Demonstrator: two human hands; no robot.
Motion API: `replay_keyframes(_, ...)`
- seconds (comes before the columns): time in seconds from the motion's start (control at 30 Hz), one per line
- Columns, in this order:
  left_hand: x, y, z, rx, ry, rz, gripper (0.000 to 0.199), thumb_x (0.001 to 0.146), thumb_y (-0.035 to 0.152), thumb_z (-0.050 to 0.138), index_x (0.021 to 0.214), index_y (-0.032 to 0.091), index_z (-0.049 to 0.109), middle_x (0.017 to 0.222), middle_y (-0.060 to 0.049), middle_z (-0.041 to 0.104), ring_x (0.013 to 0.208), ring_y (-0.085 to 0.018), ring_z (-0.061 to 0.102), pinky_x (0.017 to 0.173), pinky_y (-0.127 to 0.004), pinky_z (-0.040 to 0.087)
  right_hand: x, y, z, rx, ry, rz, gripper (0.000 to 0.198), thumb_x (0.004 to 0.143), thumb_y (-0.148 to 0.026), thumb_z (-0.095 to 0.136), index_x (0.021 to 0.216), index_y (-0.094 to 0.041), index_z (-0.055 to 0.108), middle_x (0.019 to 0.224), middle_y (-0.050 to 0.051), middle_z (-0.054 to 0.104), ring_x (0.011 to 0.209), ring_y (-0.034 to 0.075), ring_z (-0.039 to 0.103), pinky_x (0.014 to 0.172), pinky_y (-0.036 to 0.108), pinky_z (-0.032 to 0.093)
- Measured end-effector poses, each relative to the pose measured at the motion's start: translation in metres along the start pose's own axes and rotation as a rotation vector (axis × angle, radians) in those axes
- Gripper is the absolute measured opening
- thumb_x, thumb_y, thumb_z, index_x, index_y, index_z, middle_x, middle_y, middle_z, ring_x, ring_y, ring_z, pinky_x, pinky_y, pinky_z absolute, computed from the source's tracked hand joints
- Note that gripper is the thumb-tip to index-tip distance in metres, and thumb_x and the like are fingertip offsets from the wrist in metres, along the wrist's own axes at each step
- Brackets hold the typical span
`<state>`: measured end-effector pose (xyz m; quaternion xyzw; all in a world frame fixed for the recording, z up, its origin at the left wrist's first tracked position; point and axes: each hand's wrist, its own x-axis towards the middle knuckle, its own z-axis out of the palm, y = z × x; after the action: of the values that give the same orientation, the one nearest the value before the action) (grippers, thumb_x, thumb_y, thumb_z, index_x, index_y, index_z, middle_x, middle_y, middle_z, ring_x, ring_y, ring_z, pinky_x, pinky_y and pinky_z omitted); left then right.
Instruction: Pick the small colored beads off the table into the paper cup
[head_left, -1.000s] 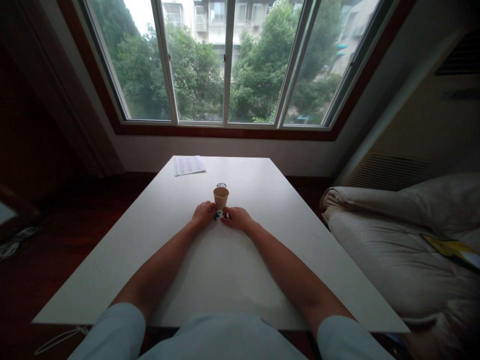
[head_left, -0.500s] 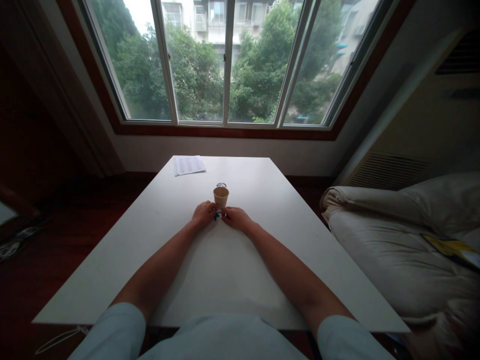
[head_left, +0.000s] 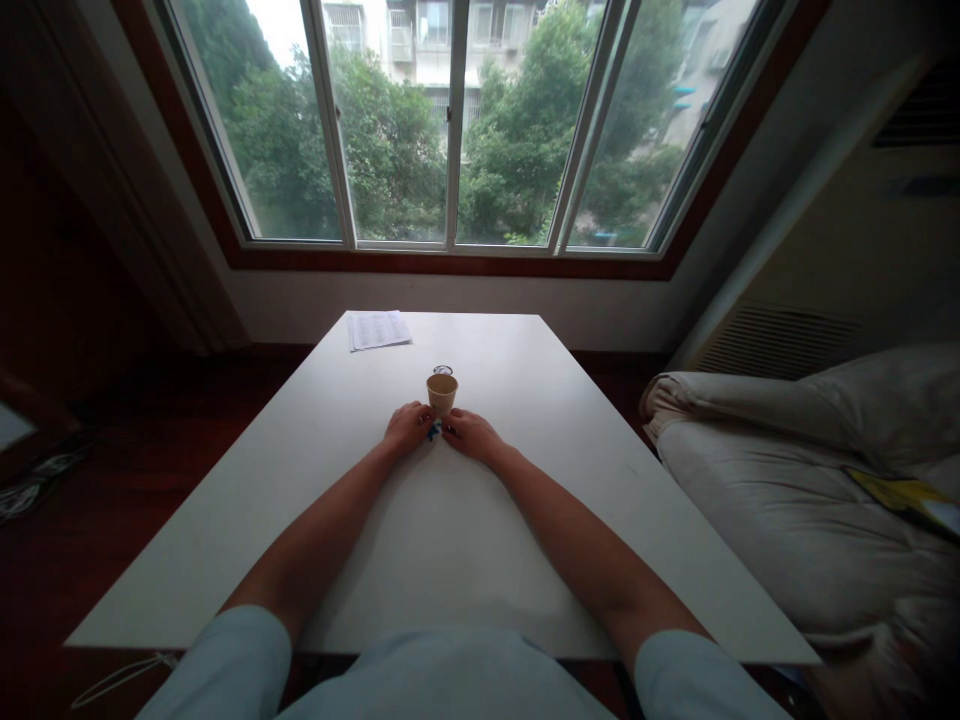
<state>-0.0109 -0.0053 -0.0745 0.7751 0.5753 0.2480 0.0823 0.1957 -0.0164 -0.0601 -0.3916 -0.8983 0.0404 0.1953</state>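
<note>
A brown paper cup (head_left: pixel 442 392) stands upright on the white table (head_left: pixel 450 560), its open mouth facing up. Just in front of it are small blue pieces (head_left: pixel 433 431), too tiny to identify. From the left, my left hand (head_left: pixel 407 427) rests with curled fingers at these pieces and close to the cup's base. My right hand (head_left: pixel 474 436) faces it, fingertips drawn together beside the cup's lower right side. What either set of fingers pinches is too small to make out. Behind the cup lies a round, thin-rimmed object (head_left: pixel 442 370), partly hidden by it.
Sheets of printed paper (head_left: pixel 379 330) lie at the table's far left corner. To the right is a pale cushioned seat (head_left: pixel 735 500) with a yellow item (head_left: pixel 896 497) on it. A wide window (head_left: pixel 450 130) is beyond the table; cables (head_left: pixel 41 480) lie on the floor at left.
My right hand has shifted very slightly up and toward the cup, its fingers changing position a little. The left hand and the cup look the same.
</note>
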Motion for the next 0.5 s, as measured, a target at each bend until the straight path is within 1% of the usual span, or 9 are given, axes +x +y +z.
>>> replay_keyframes(0.23, 0.0, 0.001, -0.001, 0.013, -0.005, 0.004, 0.02, 0.088, 0.025, 0.057, 0.097, 0.026, 0.075, 0.096, -0.004, 0.068, 0.09, -0.019, 0.061, 0.08, -0.029, 0.044, 0.002, 0.003, 0.004, 0.041, 0.049, -0.048, 0.015, 0.093, -0.022, 0.06, 0.105, -0.023, 0.07, 0.105, 0.005, 0.066, 0.093, 0.017, 0.061, 0.08, 0.027, 0.046)
replay_keyframes(0.37, -0.001, 0.003, -0.002, 0.021, -0.012, -0.016, 0.019, 0.089, 0.026, 0.058, 0.097, 0.026, 0.075, 0.097, -0.004, 0.068, 0.092, -0.019, 0.061, 0.081, -0.029, 0.044, 0.003, 0.006, 0.007, 0.064, 0.051, -0.043, 0.017, 0.093, -0.017, 0.058, 0.103, -0.023, 0.071, 0.107, 0.005, 0.067, 0.097, 0.018, 0.061, 0.084, 0.028, 0.047)
replay_keyframes(0.5, -0.001, 0.003, -0.002, 0.022, -0.01, -0.003, 0.02, 0.089, 0.027, 0.057, 0.097, 0.026, 0.075, 0.097, -0.004, 0.068, 0.092, -0.019, 0.061, 0.08, -0.029, 0.044, 0.004, 0.009, 0.01, 0.084, 0.045, -0.029, 0.021, 0.09, -0.011, 0.057, 0.1, -0.023, 0.072, 0.109, 0.005, 0.067, 0.102, 0.019, 0.061, 0.087, 0.028, 0.047)
